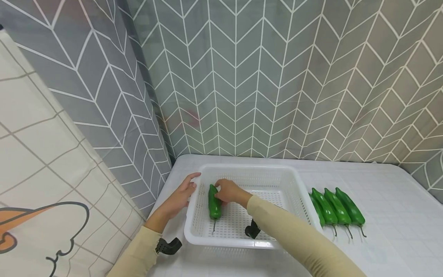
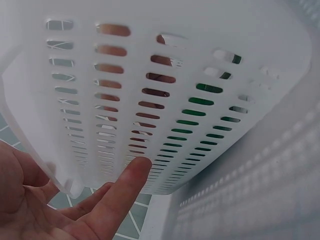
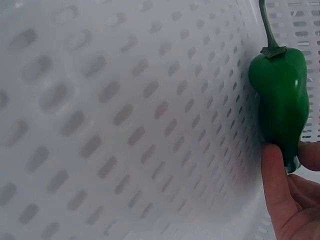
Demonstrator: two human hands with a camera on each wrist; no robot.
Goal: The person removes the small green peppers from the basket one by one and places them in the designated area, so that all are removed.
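Note:
A white perforated plastic basket (image 1: 238, 242) sits on the table. Inside it, near its left wall, my right hand (image 1: 229, 191) pinches a green pepper (image 1: 214, 206) by its far end, with the stem pointing toward me. The right wrist view shows the thumb and fingers on either side of the pepper (image 3: 281, 95), close to the basket floor. My left hand (image 1: 180, 198) is at the outside of the basket's left wall. In the left wrist view, the extended fingers (image 2: 117, 197) touch or nearly touch that slotted wall, and green shows through the slots.
Several green peppers (image 1: 340, 207) lie side by side on the white-covered table (image 1: 391, 231), right of the basket. A patterned grey curtain (image 1: 242, 77) hangs behind, and a light cloth (image 1: 41, 146) hangs at the left. My right forearm crosses the basket's front right corner.

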